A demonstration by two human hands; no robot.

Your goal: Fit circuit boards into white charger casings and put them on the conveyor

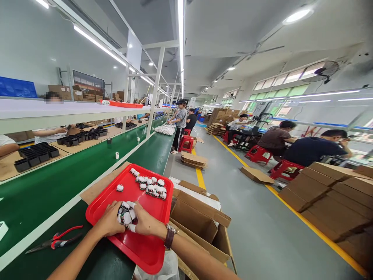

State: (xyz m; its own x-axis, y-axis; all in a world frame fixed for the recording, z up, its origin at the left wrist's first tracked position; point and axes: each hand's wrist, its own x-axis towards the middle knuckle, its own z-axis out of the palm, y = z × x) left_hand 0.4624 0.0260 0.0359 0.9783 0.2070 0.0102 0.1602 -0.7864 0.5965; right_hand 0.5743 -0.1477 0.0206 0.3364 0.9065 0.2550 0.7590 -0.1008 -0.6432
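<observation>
Over the near half of a red tray (pixel 145 251), my left hand (pixel 112 221) and my right hand (pixel 145 221) close from both sides around a cluster of small white-topped circuit modules (pixel 127 216). The modules have white caps and bits of green board; how many are gripped is hidden by the fingers. White covers sit on some of my right fingertips. Farther up the tray lie several more white-topped modules (pixel 155 190) in loose rows, and a single module (pixel 119 188) rests apart at the left. A watch (pixel 170 235) is on my right wrist.
Red-handled pliers (pixel 55 242) lie left of the tray, beside the green conveyor belt (pixel 87 165). Open cardboard boxes (pixel 195 212) stand right of the tray. Black plastic housings (pixel 37 155) fill cardboard across the belt. Co-workers sit and stand along both sides.
</observation>
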